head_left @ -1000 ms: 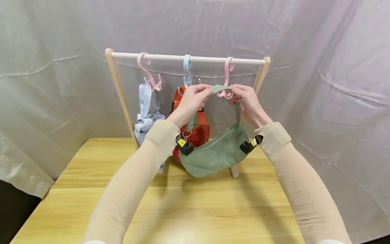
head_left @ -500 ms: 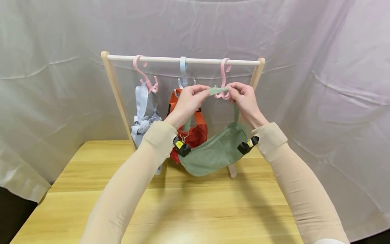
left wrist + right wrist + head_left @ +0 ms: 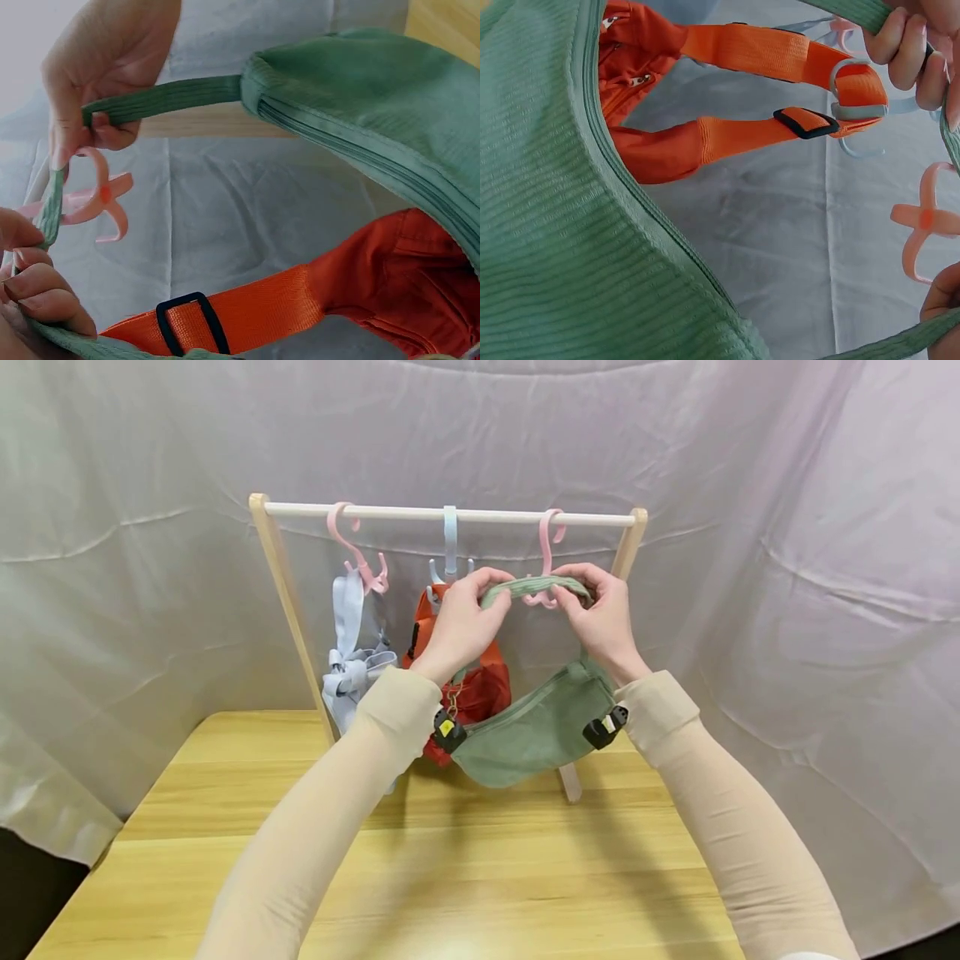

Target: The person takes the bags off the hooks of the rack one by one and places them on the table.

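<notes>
A green corduroy shoulder bag (image 3: 528, 731) with a zipper hangs from its strap (image 3: 534, 583), which both hands hold up. My left hand (image 3: 467, 625) pinches the strap's left part between thumb and fingers. The right hand (image 3: 600, 614) grips its right part, and the strap bows upward between the two. Just behind the strap, the right pink hook (image 3: 546, 547) hangs from the rail; in the left wrist view its prongs (image 3: 105, 196) show close beside the strap. Seen from the right wrist, the bag (image 3: 592, 225) covers much of the left side.
The wooden rack's white rail (image 3: 405, 512) also bears a blue hook (image 3: 450, 539) with an orange-red bag (image 3: 480, 689) and a left pink hook (image 3: 348, 539) with a pale blue bag (image 3: 348, 668). The rack stands on a wooden table (image 3: 450, 877) before a grey curtain (image 3: 187, 602).
The hands have spread slightly apart along the strap, which now arches up between them. The bag stays hanging below. The head view has shifted a little.
</notes>
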Tool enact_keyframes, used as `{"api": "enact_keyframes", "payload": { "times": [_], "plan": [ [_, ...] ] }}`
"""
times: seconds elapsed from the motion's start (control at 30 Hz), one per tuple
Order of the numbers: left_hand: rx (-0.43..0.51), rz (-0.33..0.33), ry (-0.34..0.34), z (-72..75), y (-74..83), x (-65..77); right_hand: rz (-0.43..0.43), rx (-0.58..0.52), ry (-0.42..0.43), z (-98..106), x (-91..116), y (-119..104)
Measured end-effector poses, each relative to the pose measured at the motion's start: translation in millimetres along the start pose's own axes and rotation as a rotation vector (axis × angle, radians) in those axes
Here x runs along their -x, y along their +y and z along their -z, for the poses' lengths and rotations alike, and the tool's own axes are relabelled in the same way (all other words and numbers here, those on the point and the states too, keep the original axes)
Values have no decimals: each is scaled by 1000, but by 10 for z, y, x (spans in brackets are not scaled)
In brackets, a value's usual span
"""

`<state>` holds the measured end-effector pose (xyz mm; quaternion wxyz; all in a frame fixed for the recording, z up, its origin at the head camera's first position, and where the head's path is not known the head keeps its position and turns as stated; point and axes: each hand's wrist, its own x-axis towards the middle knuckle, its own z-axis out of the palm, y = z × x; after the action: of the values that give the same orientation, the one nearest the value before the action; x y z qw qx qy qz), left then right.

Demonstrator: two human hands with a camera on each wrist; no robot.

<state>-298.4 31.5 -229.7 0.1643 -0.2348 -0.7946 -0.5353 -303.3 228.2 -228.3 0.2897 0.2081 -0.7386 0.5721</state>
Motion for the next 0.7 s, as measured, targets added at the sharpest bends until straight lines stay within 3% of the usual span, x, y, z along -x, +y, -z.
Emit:
{"api": "enact_keyframes", "payload": {
  "times": [0.23, 0.43, 0.7],
  "plan": [
    [-100, -63, 37, -23, -20, 24, 28, 16, 28, -6, 33, 25],
    [-84, -92, 38, -7, -19, 44, 60, 42, 42, -32, 54, 35],
    [-149, -113, -28, -2, -50, 89, 43, 11, 46, -7, 150, 83]
  ]
}}
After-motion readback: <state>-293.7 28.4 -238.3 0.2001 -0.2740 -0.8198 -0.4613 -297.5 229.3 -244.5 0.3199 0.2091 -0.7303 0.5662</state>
